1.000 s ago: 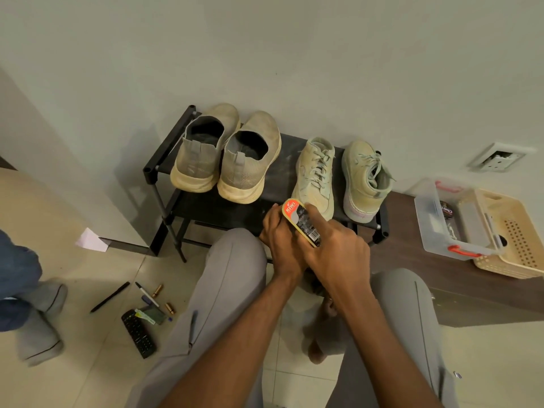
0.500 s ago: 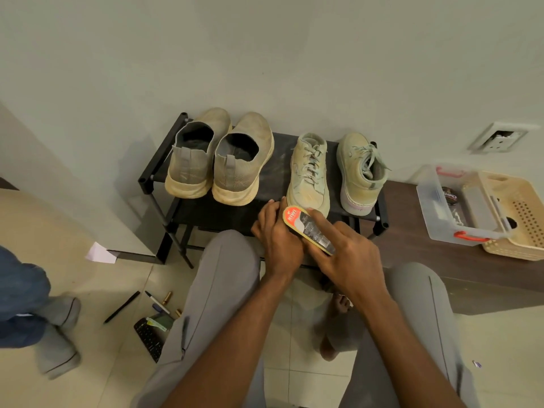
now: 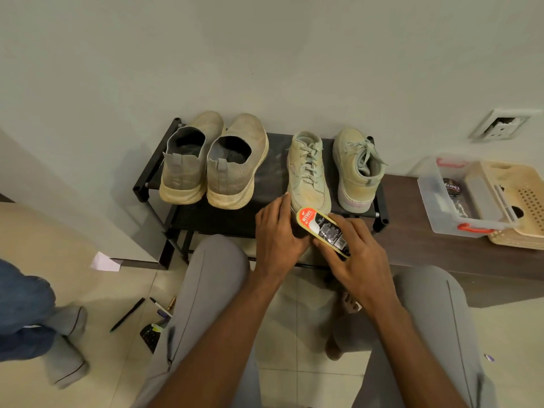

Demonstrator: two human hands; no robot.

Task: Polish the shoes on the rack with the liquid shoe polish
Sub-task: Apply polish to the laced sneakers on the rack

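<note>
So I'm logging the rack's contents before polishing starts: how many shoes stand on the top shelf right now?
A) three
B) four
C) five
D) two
B: the black rack carries a grey slip-on pair on its left side and a pale lace-up pair on its right side, four shoes in all.

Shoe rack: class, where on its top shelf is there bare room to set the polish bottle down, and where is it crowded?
Bare strip on the rack along its front edge, before the slip-on pair. Crowded at right, where both hands meet the laced shoes.
</note>
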